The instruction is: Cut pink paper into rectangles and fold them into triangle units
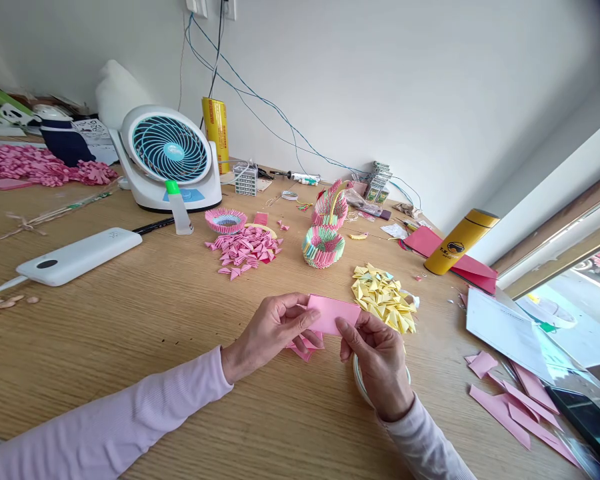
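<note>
A small pink paper rectangle (333,315) is held up above the table between both hands. My left hand (280,327) pinches its left end between thumb and fingers. At the right end, my right hand (377,357) grips the lower edge the same way. Below the paper, more pink paper pieces (305,352) show partly behind my left fingers. A white ring-shaped rim (361,387) sits partly hidden behind my right hand. Just beyond that hand lies a heap of folded yellow paper triangles (383,297). Farther off to the left is a pile of folded pink triangles (245,248).
Folded-paper baskets (323,247) and a pink paper bowl (225,221) stand mid-table. A fan (173,157), a white power bank-like device (80,255) and a glue bottle (180,212) are left. A yellow flask (460,241), pink paper strips (520,407) and a phone (587,420) lie right.
</note>
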Action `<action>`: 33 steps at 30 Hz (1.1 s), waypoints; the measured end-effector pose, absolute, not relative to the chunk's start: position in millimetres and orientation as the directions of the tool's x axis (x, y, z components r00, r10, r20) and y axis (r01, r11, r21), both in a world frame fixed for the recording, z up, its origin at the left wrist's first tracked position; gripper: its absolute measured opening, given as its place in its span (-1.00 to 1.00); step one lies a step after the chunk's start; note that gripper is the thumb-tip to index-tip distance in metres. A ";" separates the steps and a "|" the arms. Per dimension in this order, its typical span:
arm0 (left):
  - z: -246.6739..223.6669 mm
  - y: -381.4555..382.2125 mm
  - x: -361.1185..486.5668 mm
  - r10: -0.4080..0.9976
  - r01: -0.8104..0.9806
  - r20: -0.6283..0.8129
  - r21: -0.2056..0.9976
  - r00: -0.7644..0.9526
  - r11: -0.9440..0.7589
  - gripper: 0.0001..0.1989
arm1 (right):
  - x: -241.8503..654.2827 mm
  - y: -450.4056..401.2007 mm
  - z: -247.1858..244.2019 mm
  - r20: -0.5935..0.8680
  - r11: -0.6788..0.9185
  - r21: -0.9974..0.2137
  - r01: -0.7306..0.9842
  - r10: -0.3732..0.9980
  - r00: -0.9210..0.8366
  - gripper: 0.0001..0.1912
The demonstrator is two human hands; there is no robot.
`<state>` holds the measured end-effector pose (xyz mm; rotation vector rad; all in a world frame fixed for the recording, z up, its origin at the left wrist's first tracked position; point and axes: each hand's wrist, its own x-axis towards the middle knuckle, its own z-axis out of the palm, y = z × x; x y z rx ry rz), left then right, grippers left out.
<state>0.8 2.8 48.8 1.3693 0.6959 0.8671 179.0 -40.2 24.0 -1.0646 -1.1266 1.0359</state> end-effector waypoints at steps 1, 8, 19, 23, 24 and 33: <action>49.2 2.4 0.7 0.856 -0.118 0.082 0.993 0.510 -0.025 -0.71 | 179.1 -40.5 23.7 0.172 0.182 -0.981 -0.072 0.977 0.125 -0.80; 48.7 1.2 -0.9 0.886 -0.063 0.138 0.990 0.443 -0.122 -0.67 | 178.2 -40.9 22.2 0.168 0.175 -0.982 -0.066 0.980 0.109 -0.79; 49.5 7.8 -3.2 0.827 -0.078 0.112 0.994 0.552 -0.082 -0.72 | 188.7 -36.9 24.2 0.158 0.170 -0.982 -0.088 0.979 0.129 -0.83; 52.1 9.6 -6.0 0.749 -0.029 0.036 0.999 0.662 -0.022 -0.72 | 194.1 -36.2 30.7 0.157 0.157 -0.988 0.005 0.983 0.095 -0.79; 52.4 10.4 -6.7 0.735 0.008 0.008 1.000 0.678 -0.018 -0.71 | 195.2 -35.9 32.7 0.156 0.154 -0.987 0.034 0.985 0.074 -0.78; 45.3 8.8 -2.3 0.775 0.027 0.002 0.999 0.632 -0.025 -0.64 | 191.3 -34.9 34.2 0.051 0.069 -0.973 -0.220 0.995 0.088 -0.81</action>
